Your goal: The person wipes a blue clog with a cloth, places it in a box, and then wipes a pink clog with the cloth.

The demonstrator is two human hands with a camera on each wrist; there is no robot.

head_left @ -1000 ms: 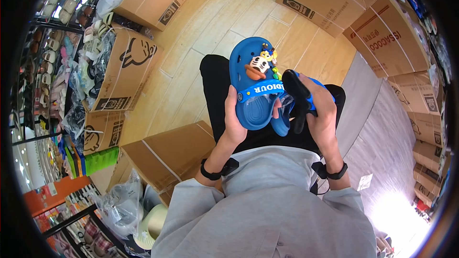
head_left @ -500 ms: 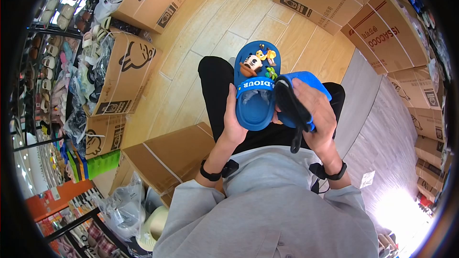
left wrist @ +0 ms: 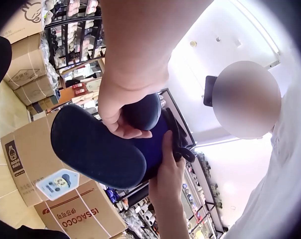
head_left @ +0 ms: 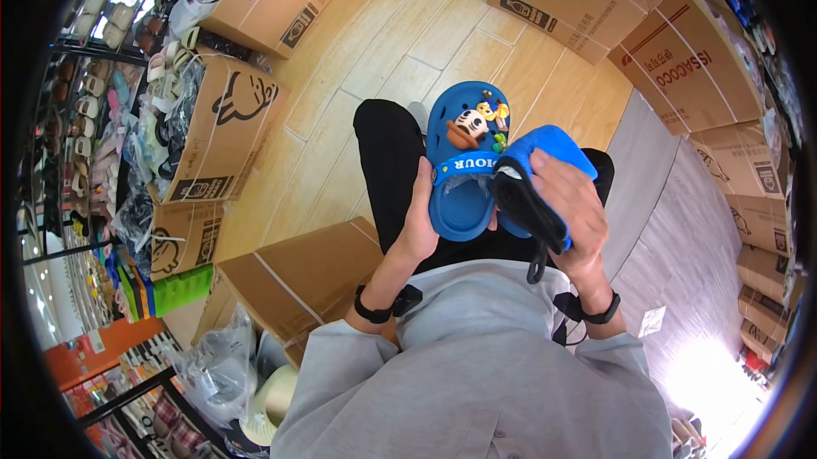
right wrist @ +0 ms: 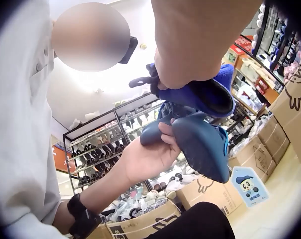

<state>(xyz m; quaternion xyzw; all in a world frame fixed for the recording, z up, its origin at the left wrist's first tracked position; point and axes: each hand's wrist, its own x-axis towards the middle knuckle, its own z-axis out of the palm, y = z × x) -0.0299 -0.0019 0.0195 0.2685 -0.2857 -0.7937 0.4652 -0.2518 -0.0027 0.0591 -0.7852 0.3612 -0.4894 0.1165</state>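
My left hand grips a pair of blue clogs by their heel ends. On the front clog sit cartoon charms near the toe and a bright blue lettered strap; clear plastic shows inside. Its mate, the second clog, is mostly hidden behind it in the head view. A cartoon hang tag shows beside the front clog's toe. My right hand holds a bright blue plush piece with a black side and a black loop, fingers spread over its top. The plush piece overlaps the front clog's right edge.
Cardboard boxes stand around the floor, with an opened carton near my left knee. A clear plastic bag lies beside it. Racks of shoes line the left, and stacked boxes stand at the right.
My right hand has turned the plush piece so its blue top faces up, and brought it over the clog's edge. The clogs have shifted slightly right and toward me.
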